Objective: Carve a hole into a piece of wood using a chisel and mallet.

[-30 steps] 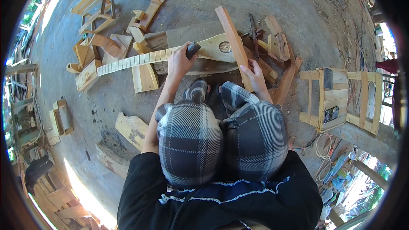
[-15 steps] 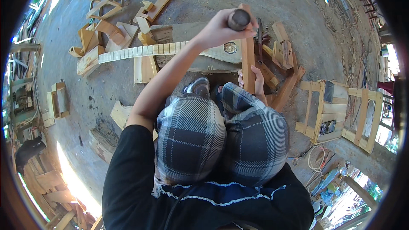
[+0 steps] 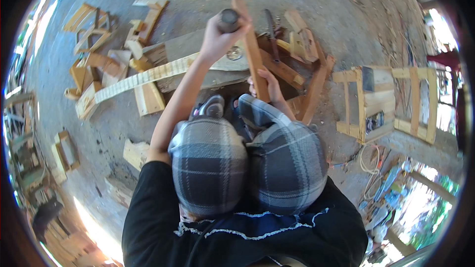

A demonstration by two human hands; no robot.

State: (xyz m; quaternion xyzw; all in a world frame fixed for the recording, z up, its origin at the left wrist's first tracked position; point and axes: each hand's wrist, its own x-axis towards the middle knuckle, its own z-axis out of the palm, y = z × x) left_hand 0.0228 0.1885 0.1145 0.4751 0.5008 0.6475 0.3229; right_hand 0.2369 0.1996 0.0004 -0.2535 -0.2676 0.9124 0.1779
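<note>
My left hand (image 3: pixel 217 39) is wrapped around a tool handle with a dark, round end (image 3: pixel 229 20), seen nearly end-on; whatever lies beneath it is hidden. Its fingers are close beside the upper part of a reddish-brown wooden bar (image 3: pixel 251 44). Lower down, the fingers and thumb of my right hand (image 3: pixel 269 85) close around that same bar near its near end. Left of the bar, a long pale slatted wooden piece (image 3: pixel 153 74) stretches away, with a round hole (image 3: pixel 234 53) at its wide end.
Wooden frames and offcuts (image 3: pixel 101 66) lie at the left. Right of the bar are wooden blocks (image 3: pixel 303 44), a dark slim tool (image 3: pixel 271 32) and a reddish plank (image 3: pixel 316 91). A slatted wooden frame (image 3: pixel 378 128) stands farther right, near a coiled cord (image 3: pixel 368 160). My knees (image 3: pixel 210 168) are close below.
The view has turned, so the whole scene sits tilted and farther left. Both hands keep their grips, my left on the handle and my right on the bar.
</note>
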